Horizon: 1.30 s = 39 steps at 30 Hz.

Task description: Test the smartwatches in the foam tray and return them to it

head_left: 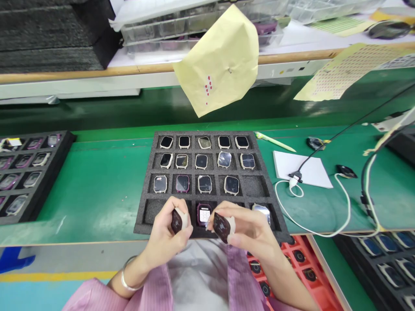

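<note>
Both hands are full: left hand pinches one rounded-square watch case with a dark glossy face and pale shell, and right hand grips a second case just like it. Both are held over the front edge of the foam tray. It's black spongy foam, five columns by four rows. Front row shows a lit purple watch and a silver watch. Behind that are four watches, then five, then five. Further back: one green pen, one white paper pad, one crinkled yellow sheet hanging.
</note>
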Available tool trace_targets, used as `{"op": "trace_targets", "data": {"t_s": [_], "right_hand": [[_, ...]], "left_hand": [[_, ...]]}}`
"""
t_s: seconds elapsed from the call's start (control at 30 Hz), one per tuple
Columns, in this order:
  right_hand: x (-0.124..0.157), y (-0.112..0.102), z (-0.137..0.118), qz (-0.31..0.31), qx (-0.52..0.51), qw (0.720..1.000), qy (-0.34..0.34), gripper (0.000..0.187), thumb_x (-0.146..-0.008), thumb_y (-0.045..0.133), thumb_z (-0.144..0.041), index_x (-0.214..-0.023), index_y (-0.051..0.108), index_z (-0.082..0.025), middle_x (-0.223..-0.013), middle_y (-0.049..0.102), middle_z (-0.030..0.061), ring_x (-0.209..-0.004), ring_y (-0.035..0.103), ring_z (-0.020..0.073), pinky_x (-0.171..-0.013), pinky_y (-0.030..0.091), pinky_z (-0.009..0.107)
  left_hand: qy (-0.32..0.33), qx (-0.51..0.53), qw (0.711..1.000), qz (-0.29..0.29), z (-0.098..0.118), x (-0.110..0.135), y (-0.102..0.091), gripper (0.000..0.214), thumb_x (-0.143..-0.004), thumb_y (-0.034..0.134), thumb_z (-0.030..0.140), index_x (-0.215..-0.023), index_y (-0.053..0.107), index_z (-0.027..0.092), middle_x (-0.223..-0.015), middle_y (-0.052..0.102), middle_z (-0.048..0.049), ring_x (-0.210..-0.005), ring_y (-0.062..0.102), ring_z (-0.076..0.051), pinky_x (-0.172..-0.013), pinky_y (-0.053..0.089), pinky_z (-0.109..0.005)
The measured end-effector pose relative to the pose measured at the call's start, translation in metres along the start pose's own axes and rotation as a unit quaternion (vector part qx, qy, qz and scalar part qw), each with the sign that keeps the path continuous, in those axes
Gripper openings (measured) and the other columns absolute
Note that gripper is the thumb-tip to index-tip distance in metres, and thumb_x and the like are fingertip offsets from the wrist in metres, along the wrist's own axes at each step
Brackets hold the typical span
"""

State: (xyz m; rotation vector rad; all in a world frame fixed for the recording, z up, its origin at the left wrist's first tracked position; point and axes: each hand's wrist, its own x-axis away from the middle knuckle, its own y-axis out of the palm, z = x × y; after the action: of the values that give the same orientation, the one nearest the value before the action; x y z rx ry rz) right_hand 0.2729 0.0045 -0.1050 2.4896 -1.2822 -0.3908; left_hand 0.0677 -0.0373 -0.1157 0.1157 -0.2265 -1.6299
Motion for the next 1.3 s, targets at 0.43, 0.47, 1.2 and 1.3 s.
{"op": "trace_targets", "data": {"t_s": [0.43, 0.47, 1.2, 1.3], "right_hand": [[-0.002, -0.007, 0.003, 0.046, -0.014, 0.992, 0.12, 0.038, -0.092, 0.063, -0.029, -0.13, 0.058, -0.026, -0.127, 0.063, 0.0104, -0.117, 0.059, 0.0279, -0.104, 0.043, 0.047], [-0.001, -0.008, 0.003, 0.051, -0.014, 0.991, 0.121, 0.038, -0.091, 0.063, -0.029, -0.129, 0.058, -0.025, -0.127, 0.063, 0.0106, -0.118, 0.059, 0.0283, -0.103, 0.044, 0.047], [0.003, -0.007, 0.015, 0.126, 0.043, 0.987, 0.088, 0.041, -0.092, 0.063, -0.031, -0.131, 0.054, -0.024, -0.112, 0.07, 0.0102, -0.105, 0.067, 0.0277, -0.091, 0.055, 0.043], [0.002, -0.006, 0.017, 0.133, 0.069, 0.986, 0.066, 0.038, -0.092, 0.063, -0.029, -0.129, 0.055, -0.024, -0.111, 0.071, 0.0094, -0.104, 0.067, 0.0263, -0.091, 0.055, 0.041]], "left_hand": [[-0.077, 0.106, 0.988, -0.085, 0.0, -0.012, -0.003, 0.042, -0.087, 0.056, 0.025, -0.127, 0.045, 0.021, -0.094, 0.059, -0.0055, -0.082, 0.062, -0.019, -0.063, 0.057, -0.03], [-0.086, 0.114, 0.985, -0.094, 0.0, -0.012, -0.004, 0.043, -0.087, 0.054, 0.023, -0.129, 0.044, 0.021, -0.102, 0.06, -0.0073, -0.085, 0.062, -0.02, -0.072, 0.057, -0.034], [-0.137, 0.111, 0.98, -0.09, 0.004, -0.009, -0.011, 0.041, -0.087, 0.053, 0.019, -0.128, 0.054, 0.022, -0.116, 0.057, -0.0112, -0.095, 0.061, -0.024, -0.073, 0.06, -0.037], [-0.13, 0.107, 0.981, -0.098, 0.004, -0.009, -0.011, 0.041, -0.088, 0.053, 0.018, -0.128, 0.053, 0.022, -0.115, 0.057, -0.011, -0.096, 0.061, -0.024, -0.073, 0.06, -0.036]]}}
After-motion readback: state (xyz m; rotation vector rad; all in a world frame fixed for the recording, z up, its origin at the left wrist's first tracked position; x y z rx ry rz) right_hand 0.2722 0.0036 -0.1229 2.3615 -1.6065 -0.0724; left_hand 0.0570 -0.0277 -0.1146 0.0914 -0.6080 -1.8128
